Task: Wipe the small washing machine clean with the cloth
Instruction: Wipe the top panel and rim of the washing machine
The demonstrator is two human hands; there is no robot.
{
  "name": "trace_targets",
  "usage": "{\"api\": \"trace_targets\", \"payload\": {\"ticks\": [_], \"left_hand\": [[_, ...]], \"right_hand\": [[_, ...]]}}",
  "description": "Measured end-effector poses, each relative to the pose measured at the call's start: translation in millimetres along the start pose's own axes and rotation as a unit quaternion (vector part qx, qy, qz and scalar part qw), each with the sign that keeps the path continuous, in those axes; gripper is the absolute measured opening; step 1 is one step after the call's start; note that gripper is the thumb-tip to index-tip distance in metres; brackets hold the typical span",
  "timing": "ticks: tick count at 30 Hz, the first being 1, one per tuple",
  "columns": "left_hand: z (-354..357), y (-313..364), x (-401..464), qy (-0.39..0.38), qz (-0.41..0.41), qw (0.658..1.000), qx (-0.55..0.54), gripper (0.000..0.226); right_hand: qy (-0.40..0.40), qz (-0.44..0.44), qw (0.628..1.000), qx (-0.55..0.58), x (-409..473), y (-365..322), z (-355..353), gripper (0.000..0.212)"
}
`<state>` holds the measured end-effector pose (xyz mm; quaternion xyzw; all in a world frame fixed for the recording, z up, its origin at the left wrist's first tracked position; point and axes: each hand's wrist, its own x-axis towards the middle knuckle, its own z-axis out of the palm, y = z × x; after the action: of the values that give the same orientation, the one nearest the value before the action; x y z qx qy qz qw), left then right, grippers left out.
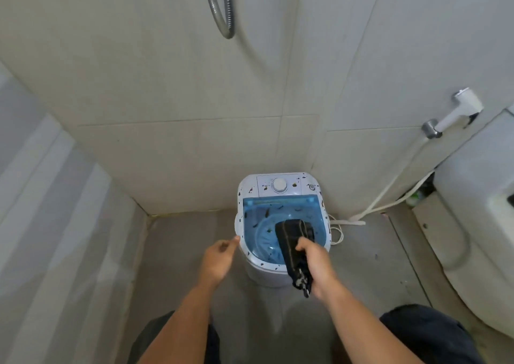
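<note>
A small white washing machine (pixel 281 185) with a clear blue lid stands on the floor against the tiled wall, its top and lid spotted with dark specks. A white dial sits on its rear panel. My right hand (pixel 315 266) grips a dark striped cloth (pixel 292 235), which lies across the near right part of the blue lid and hangs down below my fist. My left hand (pixel 218 258) hovers at the machine's left side with fingers apart, fingertips close to the rim, holding nothing.
A white toilet (pixel 478 224) fills the right side, with a bidet sprayer (pixel 456 113) and its hose on the wall above. A white cord (pixel 338 233) lies coiled beside the machine. A shower hose (pixel 222 7) hangs at the top. A curtain (pixel 41 210) is on the left.
</note>
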<state>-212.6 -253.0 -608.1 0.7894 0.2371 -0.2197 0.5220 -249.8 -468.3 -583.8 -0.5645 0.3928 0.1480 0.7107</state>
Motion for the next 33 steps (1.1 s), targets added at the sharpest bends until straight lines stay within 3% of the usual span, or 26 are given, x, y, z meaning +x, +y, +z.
{"api": "trace_targets", "payload": {"ticks": [5,8,13,18,22,24,27,30,33], "left_hand": [[1,1,51,0.032,0.009,0.999,-0.015,0.036],[2,-8,76,0.029,-0.025,0.999,-0.032,0.040],[16,-20,106,-0.003,-0.073,0.992,-0.107,0.024],[26,-13,107,-0.026,-0.060,0.983,-0.171,0.013],[29,-20,114,-0.016,-0.062,0.979,-0.193,0.018],[28,-21,114,-0.027,-0.064,0.977,-0.202,0.018],[26,-22,115,-0.037,-0.063,0.976,-0.204,0.021],[24,-22,114,-0.057,-0.060,0.976,-0.202,0.021],[22,-23,115,-0.073,-0.063,0.971,-0.221,0.022]], "right_hand": [[-0.009,-0.057,0.991,-0.119,49,-54,39,0.054],[0.001,-0.175,0.949,-0.262,79,-80,73,0.052],[0.026,-0.357,0.778,-0.517,124,-115,121,0.034],[-0.002,-0.412,0.641,-0.648,145,-131,159,0.038],[-0.036,-0.418,0.515,-0.748,158,-92,164,0.032],[-0.027,-0.418,0.507,-0.754,162,-85,164,0.027],[-0.009,-0.420,0.550,-0.722,156,-92,166,0.029],[-0.035,-0.434,0.509,-0.743,147,-82,157,0.030],[-0.046,-0.446,0.505,-0.737,138,-71,148,0.029]]}}
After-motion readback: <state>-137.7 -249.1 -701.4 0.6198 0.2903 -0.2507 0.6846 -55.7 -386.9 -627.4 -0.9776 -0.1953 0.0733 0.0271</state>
